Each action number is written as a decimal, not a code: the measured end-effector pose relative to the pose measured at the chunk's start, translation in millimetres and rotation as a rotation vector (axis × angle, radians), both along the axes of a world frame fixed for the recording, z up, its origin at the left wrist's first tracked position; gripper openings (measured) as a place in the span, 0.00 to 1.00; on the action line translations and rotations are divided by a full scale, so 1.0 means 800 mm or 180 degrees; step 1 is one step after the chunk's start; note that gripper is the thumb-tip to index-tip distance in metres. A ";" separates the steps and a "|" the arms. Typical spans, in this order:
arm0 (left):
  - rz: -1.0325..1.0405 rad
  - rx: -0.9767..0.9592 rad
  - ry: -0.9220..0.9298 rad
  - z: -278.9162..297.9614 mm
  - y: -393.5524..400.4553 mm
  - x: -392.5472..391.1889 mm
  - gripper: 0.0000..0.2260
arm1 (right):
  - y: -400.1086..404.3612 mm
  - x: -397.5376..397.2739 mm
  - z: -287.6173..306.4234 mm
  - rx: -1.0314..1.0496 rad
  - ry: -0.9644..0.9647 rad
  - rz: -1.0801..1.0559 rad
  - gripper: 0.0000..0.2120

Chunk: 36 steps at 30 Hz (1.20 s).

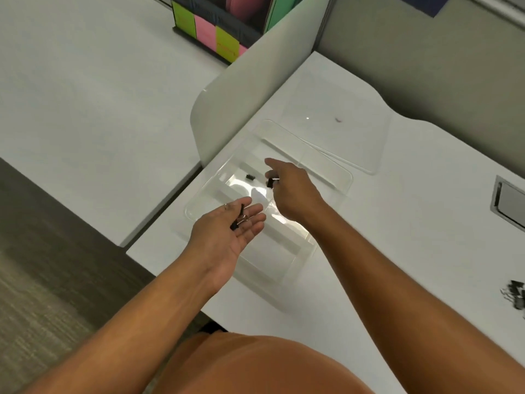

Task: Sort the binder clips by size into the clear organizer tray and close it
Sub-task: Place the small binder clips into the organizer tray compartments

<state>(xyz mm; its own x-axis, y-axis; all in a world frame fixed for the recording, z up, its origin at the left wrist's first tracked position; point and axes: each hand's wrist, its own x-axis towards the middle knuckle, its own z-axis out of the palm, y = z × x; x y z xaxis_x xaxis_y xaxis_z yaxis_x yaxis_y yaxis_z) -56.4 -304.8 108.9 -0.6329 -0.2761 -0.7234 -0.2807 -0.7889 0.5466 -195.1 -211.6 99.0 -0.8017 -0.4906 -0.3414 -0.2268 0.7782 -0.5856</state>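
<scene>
Head view, left hand (227, 231) flat, cradling binder clips (239, 218), right hand (289, 189) pinching one clip (270, 182)

Camera: one wide-angle view, worn on the person's head.
Direction: forward and steeply down — onto the white table (397, 223) and both forearms.
Distance: arm's reach; the hands sit mid-frame over a clear organizer tray (335, 180).
Edges: floor at left, partition wall at top right.
Shared area: none — single view.
</scene>
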 end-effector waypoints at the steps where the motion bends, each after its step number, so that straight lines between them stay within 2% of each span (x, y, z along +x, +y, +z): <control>1: 0.0005 0.0043 0.0003 -0.002 -0.003 -0.002 0.12 | 0.002 0.000 -0.003 -0.0040 0.0051 -0.0104 0.27; 5: -0.0047 0.0134 0.0035 -0.009 -0.012 -0.011 0.12 | 0.011 0.004 -0.012 -0.0519 0.0106 -0.0603 0.23; 9: -0.0117 0.0214 -0.0005 -0.015 -0.014 -0.019 0.12 | 0.003 0.000 -0.005 -0.0775 0.0059 -0.0485 0.17; 12: -0.0116 0.0294 -0.0044 -0.019 -0.013 -0.027 0.12 | 0.007 -0.001 0.002 -0.0869 0.0251 -0.0535 0.13; 17: -0.0145 0.0572 0.0112 -0.016 -0.017 -0.038 0.14 | 0.027 0.020 0.010 -0.0697 -0.0320 0.0746 0.13; 19: -0.0184 0.0674 0.0099 -0.015 -0.019 -0.040 0.14 | 0.030 0.025 0.003 -0.0727 -0.0105 0.0929 0.14; 24: -0.0356 0.0655 0.0105 -0.019 -0.023 -0.044 0.18 | 0.026 0.030 -0.005 -0.0861 0.0475 0.0682 0.07; 27: -0.0376 0.0642 0.0174 -0.019 -0.026 -0.044 0.17 | 0.017 0.027 -0.005 -0.1037 0.0278 0.0207 0.05; 30: -0.0368 0.0352 0.0088 -0.018 -0.030 -0.042 0.14 | 0.009 0.016 -0.001 -0.1014 0.0352 -0.0350 0.04; 33: -0.0492 -0.0284 0.0007 -0.015 -0.033 -0.038 0.14 | 0.005 0.008 -0.004 -0.0517 0.0494 -0.0183 0.11; 36: -0.0568 -0.0745 0.0033 -0.012 -0.041 -0.035 0.14 | 0.008 0.015 -0.007 -0.0570 0.0690 -0.0202 0.12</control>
<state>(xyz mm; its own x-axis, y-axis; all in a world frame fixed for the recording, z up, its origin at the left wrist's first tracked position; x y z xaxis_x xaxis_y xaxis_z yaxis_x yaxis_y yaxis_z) -84.6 -337.5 98.9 -0.6933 -0.3184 -0.6465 -0.3971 -0.5798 0.7114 -183.1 -204.8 93.5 -0.8775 -0.4742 -0.0712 -0.3159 0.6834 -0.6581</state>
